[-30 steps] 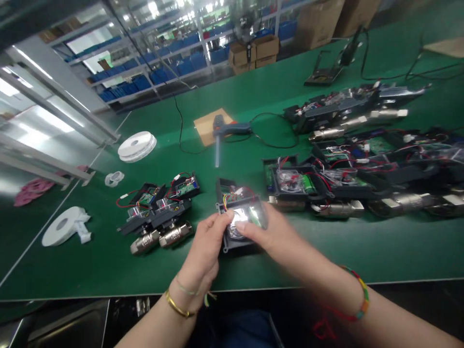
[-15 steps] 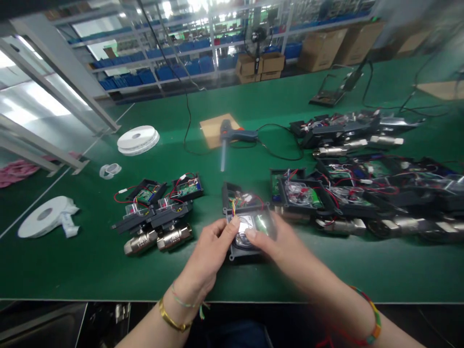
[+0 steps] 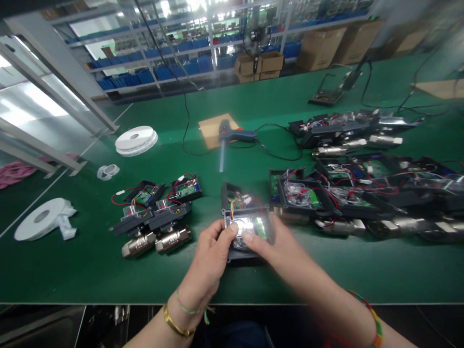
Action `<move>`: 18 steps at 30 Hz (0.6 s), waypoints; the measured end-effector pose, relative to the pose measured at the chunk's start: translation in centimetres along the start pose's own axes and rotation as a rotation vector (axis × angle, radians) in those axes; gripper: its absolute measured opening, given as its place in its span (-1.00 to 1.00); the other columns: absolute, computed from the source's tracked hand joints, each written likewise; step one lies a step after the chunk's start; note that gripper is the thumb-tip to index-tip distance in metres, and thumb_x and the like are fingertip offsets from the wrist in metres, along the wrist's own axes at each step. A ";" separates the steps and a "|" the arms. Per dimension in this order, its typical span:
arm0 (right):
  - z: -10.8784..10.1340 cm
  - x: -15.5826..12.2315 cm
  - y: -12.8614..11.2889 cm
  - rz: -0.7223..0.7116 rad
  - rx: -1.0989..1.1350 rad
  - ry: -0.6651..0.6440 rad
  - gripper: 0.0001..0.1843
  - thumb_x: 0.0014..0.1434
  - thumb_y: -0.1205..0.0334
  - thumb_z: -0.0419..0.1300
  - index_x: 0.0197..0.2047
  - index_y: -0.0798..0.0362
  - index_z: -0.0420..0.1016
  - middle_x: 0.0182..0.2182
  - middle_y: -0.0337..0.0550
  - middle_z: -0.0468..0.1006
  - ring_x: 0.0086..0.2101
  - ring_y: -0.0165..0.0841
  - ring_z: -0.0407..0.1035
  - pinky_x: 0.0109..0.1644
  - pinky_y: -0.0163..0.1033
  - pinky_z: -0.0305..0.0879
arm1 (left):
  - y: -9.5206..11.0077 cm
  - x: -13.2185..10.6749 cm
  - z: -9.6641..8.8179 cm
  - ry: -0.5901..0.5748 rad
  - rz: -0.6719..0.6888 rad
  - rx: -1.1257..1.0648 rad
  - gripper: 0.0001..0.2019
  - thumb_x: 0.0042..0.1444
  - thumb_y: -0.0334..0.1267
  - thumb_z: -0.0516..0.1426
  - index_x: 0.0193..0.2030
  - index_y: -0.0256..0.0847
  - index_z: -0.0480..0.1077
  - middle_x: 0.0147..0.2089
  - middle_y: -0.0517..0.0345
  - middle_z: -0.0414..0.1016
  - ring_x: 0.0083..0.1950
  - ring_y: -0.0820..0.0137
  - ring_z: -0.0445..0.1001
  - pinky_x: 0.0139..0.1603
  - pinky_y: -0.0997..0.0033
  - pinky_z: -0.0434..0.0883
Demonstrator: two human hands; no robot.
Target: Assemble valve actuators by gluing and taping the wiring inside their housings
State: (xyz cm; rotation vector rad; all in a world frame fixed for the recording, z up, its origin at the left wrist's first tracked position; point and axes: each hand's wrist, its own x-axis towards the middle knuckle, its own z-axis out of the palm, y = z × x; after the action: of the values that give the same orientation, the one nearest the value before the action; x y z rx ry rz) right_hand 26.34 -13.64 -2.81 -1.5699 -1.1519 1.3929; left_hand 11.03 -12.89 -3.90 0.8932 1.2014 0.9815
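Note:
A black open-topped device housing [image 3: 242,212] with coloured wires and a shiny clear insert lies on the green bench in front of me. My left hand [image 3: 210,258] grips its left side, thumb on the clear insert. My right hand [image 3: 270,244] holds the right side, with a fingertip pressing the shiny insert in the middle. Both hands are closed round the housing.
Two finished units with metal valve bodies [image 3: 155,239] lie to the left. A long row of open units [image 3: 362,193] fills the right. A glue gun [image 3: 232,135] on cardboard lies behind. White tape rolls [image 3: 136,140] sit far left. The bench edge [image 3: 108,303] runs near me.
The view shifted and steadied. My hands stayed on the housing, fingers pressing slightly further onto the clear insert.

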 end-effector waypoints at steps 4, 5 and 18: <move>-0.1 -0.1 -0.1 -0.034 0.051 -0.028 -0.26 -0.06 -0.18 0.33 0.08 0.09 0.36 -0.01 0.03 0.60 -0.01 -0.06 0.48 0.10 0.02 0.41 | -0.1 -0.1 0.1 0.017 0.016 0.000 -0.73 0.13 -0.04 0.25 -0.34 -0.25 0.51 -0.39 0.20 0.50 -0.34 0.43 0.36 -0.28 0.50 0.29; -0.2 -0.1 -0.1 -0.035 0.081 -0.043 -0.31 -0.01 -0.18 0.30 0.08 0.08 0.36 0.01 0.02 0.60 0.01 -0.07 0.48 0.12 0.01 0.39 | -0.1 -0.1 0.1 0.020 0.014 -0.003 -0.72 0.13 -0.04 0.25 -0.34 -0.25 0.52 -0.39 0.19 0.50 -0.34 0.42 0.36 -0.28 0.50 0.29; 0.3 0.3 -0.2 0.022 0.234 -0.015 -0.51 0.07 -0.01 0.26 0.02 0.07 0.45 -0.05 -0.04 0.62 -0.02 -0.13 0.49 0.10 -0.05 0.38 | 0.2 0.0 0.5 0.048 -0.007 -0.020 -0.65 0.07 0.01 0.28 -0.21 -0.28 0.59 -0.39 0.15 0.58 -0.36 0.39 0.41 -0.30 0.48 0.33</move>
State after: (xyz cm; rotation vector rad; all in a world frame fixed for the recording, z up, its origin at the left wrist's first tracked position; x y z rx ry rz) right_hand 26.02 -13.30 -2.76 -1.4121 -0.9443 1.4976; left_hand 11.52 -12.86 -3.64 0.8532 1.2329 1.0124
